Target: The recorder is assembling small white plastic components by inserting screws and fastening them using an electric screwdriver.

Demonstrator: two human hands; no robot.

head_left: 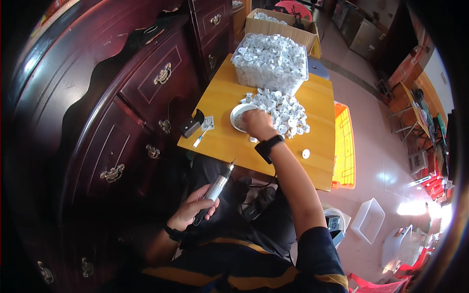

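A bare right grip (258, 123), its fingertips hidden, covers part of a round white bowl (243, 107) whose contents are too small to identify.
A clear plastic tub (273, 84) blocks the lower front of a brown cardboard box (281, 30); the top edge crops a curved red object (294, 6).

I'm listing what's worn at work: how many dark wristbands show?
2: one wristband on the right wrist, its hand at the bowl; another on the left, its hand holding the tool.

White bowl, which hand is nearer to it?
Right. The right hand is over the white bowl; the left hand is nearer the body and farther left, short of the table.
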